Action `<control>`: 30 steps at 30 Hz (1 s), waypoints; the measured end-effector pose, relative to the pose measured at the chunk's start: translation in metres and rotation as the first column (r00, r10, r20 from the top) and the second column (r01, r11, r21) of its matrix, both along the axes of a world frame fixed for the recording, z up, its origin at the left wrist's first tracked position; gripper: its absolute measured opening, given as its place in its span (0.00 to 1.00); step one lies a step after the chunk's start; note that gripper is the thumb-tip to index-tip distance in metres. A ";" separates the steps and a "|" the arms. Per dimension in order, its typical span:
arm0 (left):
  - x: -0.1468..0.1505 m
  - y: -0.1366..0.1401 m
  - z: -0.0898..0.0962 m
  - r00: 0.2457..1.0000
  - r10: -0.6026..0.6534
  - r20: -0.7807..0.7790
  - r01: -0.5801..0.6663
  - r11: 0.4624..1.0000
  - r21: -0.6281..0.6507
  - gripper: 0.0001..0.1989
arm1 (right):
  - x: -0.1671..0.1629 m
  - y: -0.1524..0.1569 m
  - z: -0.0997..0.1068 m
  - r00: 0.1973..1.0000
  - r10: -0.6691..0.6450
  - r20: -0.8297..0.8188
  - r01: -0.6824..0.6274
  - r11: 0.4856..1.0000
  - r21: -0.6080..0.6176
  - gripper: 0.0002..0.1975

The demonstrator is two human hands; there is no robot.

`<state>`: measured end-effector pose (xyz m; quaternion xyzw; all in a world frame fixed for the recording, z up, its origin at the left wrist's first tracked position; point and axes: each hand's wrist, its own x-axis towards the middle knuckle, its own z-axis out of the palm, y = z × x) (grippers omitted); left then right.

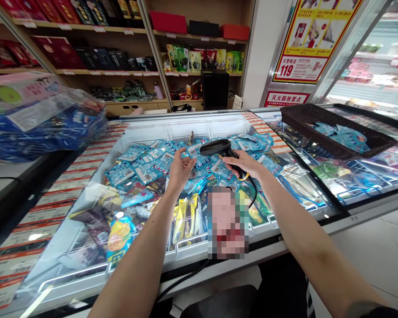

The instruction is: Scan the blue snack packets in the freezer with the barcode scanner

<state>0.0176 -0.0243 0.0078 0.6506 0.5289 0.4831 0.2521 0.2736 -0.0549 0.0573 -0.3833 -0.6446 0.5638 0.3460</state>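
My right hand (243, 164) is wrapped round the handle of a black barcode scanner (215, 147), whose head points left. Its cable hangs down beside the wrist. To the left of it, my left hand (181, 168) has its fingers curled in a pinch at the edge of a blue packet (194, 150) with a barcode label. Many similar blue packets (147, 172) lie spread around both hands over the chest freezer (182, 123). Whether they rest on the glass or under it is hard to tell. Yellow wrappers (186, 214) show below, nearer to me.
A dark basket (381, 143) with blue packets stands on the freezer's right part. Plastic-wrapped boxes (40, 117) are piled at the left. Price labels (63, 198) line the freezer's side. Shelves (112, 31) of packaged goods stand behind. A blurred patch hides the near middle.
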 end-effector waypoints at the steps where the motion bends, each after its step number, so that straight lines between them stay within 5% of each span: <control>1: 0.000 0.000 0.000 1.000 0.001 -0.003 -0.001 1.000 0.001 0.28 | 0.000 -0.001 0.001 1.000 0.002 -0.002 -0.002 1.000 0.001 0.20; 30: -0.003 0.002 -0.004 0.998 0.022 0.060 -0.027 0.997 0.078 0.28 | -0.008 -0.006 0.004 0.998 -0.001 -0.066 0.004 0.999 0.038 0.20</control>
